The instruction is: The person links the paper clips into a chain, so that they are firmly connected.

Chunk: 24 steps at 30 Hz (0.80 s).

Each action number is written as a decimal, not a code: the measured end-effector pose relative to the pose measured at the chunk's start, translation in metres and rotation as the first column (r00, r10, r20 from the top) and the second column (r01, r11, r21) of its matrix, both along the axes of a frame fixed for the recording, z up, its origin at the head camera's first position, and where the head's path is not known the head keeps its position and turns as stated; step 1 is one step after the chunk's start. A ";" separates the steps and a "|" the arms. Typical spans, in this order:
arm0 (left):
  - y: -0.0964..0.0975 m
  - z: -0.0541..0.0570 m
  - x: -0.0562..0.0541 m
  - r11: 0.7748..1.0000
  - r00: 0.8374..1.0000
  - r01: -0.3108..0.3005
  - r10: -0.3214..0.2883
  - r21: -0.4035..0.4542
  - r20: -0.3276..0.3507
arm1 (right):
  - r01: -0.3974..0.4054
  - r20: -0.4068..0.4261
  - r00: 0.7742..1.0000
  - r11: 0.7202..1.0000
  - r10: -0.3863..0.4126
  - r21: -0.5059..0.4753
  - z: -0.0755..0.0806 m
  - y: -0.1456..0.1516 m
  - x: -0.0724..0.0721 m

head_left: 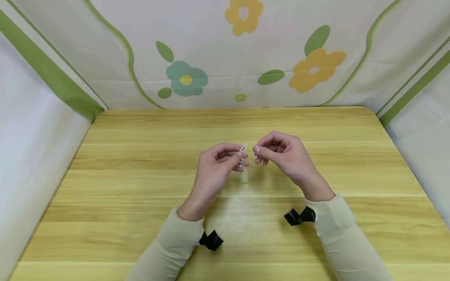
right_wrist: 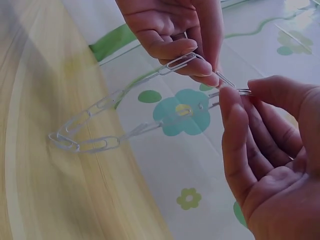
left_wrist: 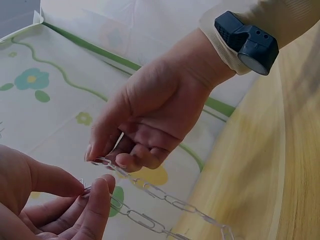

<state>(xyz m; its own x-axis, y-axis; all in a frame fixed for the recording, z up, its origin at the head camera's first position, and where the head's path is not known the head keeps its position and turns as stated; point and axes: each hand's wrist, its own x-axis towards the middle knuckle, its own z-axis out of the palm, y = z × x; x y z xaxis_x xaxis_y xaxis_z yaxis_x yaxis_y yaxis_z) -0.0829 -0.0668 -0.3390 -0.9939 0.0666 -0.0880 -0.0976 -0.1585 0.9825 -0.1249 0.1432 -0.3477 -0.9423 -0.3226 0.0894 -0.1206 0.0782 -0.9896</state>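
A chain of linked paper clips (right_wrist: 64, 143) hangs in a loop between both hands. My left hand (head_left: 216, 166) pinches one end between thumb and fingers, and a pale paper clip (head_left: 243, 148) juts up past the thumb. Facing it across a small gap, my right hand (head_left: 286, 156) pinches the chain's other end between thumb and index finger. In the right wrist view the two end clips come close together by the fingertips; fingers partly hide them, so I cannot tell whether they touch. The loop's lower links hang over the tabletop.
A wood-grain table (head_left: 123, 187) lies beneath the hands. Behind it hangs a white curtain (head_left: 218, 47) with flower prints, and pale cloth flanks both sides. Black wrist devices (head_left: 213, 240) sit at the sleeve cuffs.
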 end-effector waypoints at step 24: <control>0.000 -0.002 0.000 1.000 1.000 0.006 -0.006 -0.003 0.002 | -0.021 0.032 0.999 0.995 0.024 -0.096 -0.005 0.000 -0.003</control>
